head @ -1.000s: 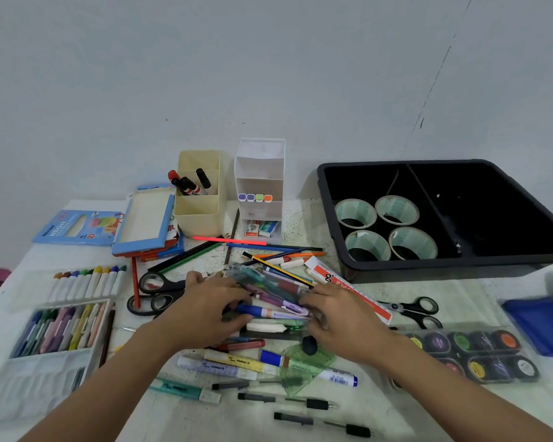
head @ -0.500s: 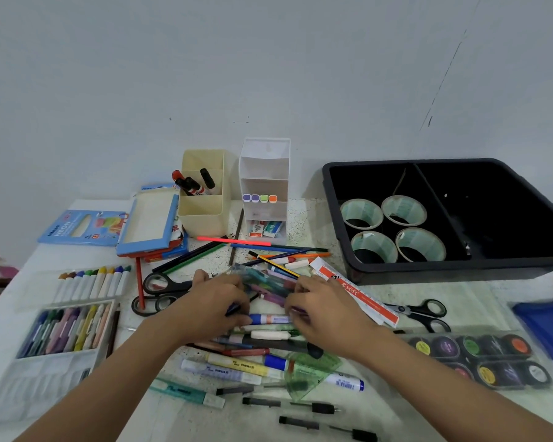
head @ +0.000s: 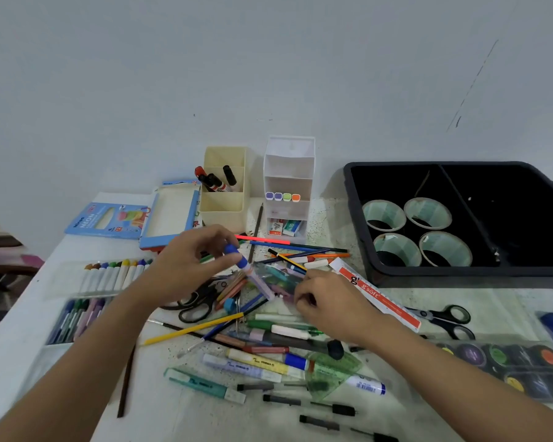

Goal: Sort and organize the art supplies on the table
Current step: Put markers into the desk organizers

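The left hand (head: pixel 186 269) is pinching a blue-capped marker (head: pixel 238 256) near its cap, holding it tilted just above the pile of pens (head: pixel 268 333) on the counter (head: pixel 77 247). The right hand (head: pixel 329 298) is resting curled on the pile; what it is gripping, I cannot tell. Marker-sorting seems under way: next comes a carry to the cream holder (head: pixel 224 212), where markers are standing.

A white, speckled table (head: pixel 326 215) meets the wall; at its back stand a cream pen holder (head: pixel 224 212), a white drawer unit (head: pixel 288 173) and a black tray (head: pixel 460 275); blue boxes (head: pixel 106 220) lie rear left; crayons (head: pixel 109 275) lie along the left; a heap of pens and markers (head: pixel 262 362) fills the middle; scissors (head: pixel 438 315) and paint pots (head: pixel 470 354) lie right.
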Demonstrator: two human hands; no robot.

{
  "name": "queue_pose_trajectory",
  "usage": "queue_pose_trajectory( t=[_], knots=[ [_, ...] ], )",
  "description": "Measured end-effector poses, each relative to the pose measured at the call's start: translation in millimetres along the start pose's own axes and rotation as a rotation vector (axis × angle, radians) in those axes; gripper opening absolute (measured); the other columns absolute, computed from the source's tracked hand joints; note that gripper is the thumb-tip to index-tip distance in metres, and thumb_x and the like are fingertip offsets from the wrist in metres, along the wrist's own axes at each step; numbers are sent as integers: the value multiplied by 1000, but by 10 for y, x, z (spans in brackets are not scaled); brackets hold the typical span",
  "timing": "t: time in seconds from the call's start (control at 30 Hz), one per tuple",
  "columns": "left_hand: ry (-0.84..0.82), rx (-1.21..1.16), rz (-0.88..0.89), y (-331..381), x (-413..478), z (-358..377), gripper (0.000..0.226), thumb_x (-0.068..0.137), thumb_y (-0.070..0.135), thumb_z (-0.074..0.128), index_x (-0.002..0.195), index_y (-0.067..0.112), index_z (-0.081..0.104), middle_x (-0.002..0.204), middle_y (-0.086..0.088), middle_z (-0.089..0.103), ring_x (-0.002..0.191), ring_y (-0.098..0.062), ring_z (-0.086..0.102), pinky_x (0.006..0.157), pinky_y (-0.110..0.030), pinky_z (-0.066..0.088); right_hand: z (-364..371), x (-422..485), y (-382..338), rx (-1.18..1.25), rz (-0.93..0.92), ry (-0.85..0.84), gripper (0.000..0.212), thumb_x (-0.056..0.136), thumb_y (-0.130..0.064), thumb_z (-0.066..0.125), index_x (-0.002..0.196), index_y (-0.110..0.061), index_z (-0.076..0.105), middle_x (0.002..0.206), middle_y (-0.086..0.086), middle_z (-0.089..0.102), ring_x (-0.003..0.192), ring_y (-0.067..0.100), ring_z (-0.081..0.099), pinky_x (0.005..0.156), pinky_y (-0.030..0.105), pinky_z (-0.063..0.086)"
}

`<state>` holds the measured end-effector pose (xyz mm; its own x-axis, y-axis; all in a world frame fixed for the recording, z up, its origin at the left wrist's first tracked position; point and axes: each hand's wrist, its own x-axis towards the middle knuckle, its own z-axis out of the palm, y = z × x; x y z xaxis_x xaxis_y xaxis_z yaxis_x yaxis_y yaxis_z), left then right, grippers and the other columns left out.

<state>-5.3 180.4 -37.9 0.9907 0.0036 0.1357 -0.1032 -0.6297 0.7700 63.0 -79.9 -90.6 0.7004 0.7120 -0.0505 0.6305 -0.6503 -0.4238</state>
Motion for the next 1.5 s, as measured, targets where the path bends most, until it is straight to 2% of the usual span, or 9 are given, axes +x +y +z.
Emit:
queue_pose_trajectory(
  t=[0.17,0.33,0.47,0.67,0.73,0.87,1.1,1.37,1.5],
  knots=[
    [147,-95,-26,-30,16,-201,8,94,20,66,100,23,69,93,4,71,85,-16,65,71,-23,49,-23,159,-126,107,-5,0,16,89,-33,57,91,-27,72,83,-11,60,75,11,57,68,40,53],
    [265,-29,39,-81,85,-464,20,99,16,57,109,33,63,110,10,67,86,-12,64,68,-22,45,-92,467,-340,231,-58,183,13,93,-20,60,100,-24,69,85,-11,64,77,8,59,70,35,53],
    [456,69,119,-55,199,-683,25,100,16,56,110,39,58,114,15,64,93,-5,61,75,-18,42,-139,850,-477,197,-94,287,23,94,-21,60,117,-23,64,105,-9,61,81,6,57,76,30,52],
    [622,172,254,-100,500,-883,16,97,13,63,108,24,63,108,6,66,84,-4,59,76,-5,35,-119,1352,-682,72,-82,263,47,94,-21,59,140,-16,50,143,-4,45,93,12,57,86,35,51],
    [603,192,276,-169,613,-937,14,97,16,63,108,24,64,106,8,66,82,-4,59,81,-13,41,-84,1473,-720,11,-47,221,53,96,-24,57,146,-15,43,151,-3,36,101,19,59,88,37,52],
    [586,211,313,-290,783,-1013,13,98,19,62,110,24,65,104,14,63,80,-2,58,85,-49,48,12,1616,-721,-106,-9,155,52,95,-24,55,145,-13,42,152,2,37,118,28,55,89,45,54],
    [584,294,380,-409,1040,-1061,16,100,19,58,114,23,65,104,16,60,80,-1,55,83,-38,39,155,1607,-649,-93,8,165,51,94,-23,55,143,-19,44,137,2,53,113,27,55,87,47,53],
    [217,536,259,-607,1385,-782,20,101,34,54,118,31,64,108,14,68,105,-16,51,92,-45,28,146,1592,-623,-75,-9,169,51,94,-20,55,144,-19,44,142,1,51,111,27,52,91,45,51],
    [169,483,204,-714,1365,-752,33,94,41,65,123,27,64,111,8,66,109,-18,52,93,-43,30,141,1545,-577,-51,-19,137,62,92,-15,55,151,-18,37,151,1,43,119,29,45,102,45,45]
  ],
)
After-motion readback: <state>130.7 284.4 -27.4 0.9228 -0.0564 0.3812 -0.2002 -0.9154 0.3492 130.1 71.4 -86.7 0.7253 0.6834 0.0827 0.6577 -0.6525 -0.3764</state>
